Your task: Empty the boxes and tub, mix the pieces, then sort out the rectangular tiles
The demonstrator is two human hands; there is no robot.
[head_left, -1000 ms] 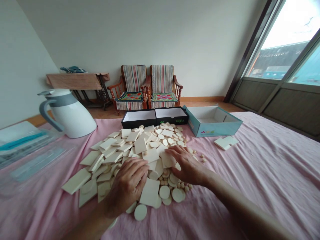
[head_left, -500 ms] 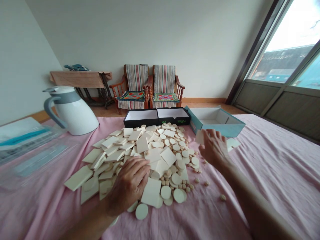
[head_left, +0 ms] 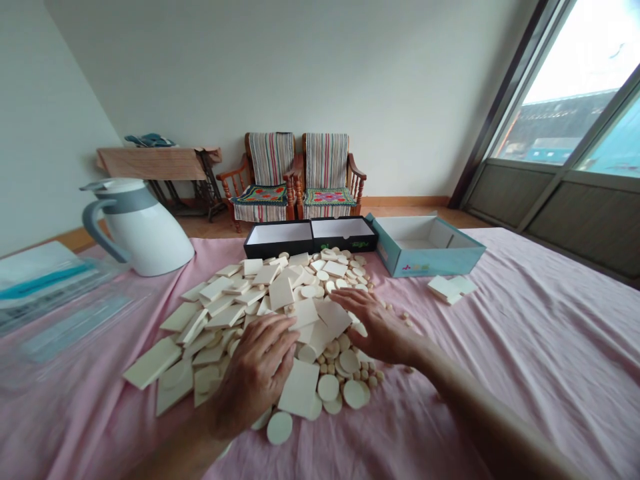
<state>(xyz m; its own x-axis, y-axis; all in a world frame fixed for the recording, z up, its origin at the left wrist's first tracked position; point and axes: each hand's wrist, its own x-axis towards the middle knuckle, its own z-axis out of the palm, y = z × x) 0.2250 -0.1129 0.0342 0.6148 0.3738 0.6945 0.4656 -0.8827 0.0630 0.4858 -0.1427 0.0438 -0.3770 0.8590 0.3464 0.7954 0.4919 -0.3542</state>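
Note:
A heap of pale wooden pieces covers the middle of the cloth: square tiles (head_left: 298, 388), round discs (head_left: 329, 388) and small wooden beads (head_left: 373, 381). Over the heap's near left part rests my left hand (head_left: 261, 363), palm down, its fingers lying long and loosely together; whatever is under the palm is hidden. My right hand (head_left: 375, 325) reaches across the heap's right side with fingers stretched out and thumb apart, and nothing shows in its grasp. Several square tiles (head_left: 450, 289) lie apart on the right, in front of a light blue box (head_left: 440, 260).
Two black boxes with white insides, a left one (head_left: 280, 239) and a right one (head_left: 345, 233), stand behind the heap. A white and grey jug (head_left: 150, 233) is at the left, near clear plastic packaging (head_left: 75, 320). Pink cloth (head_left: 540, 320) covers the table. Two chairs stand beyond.
My right hand has swung left and nearer, from in front of the blue box to the heap. The tile it held is out of its fingers. My left hand stays on the heap.

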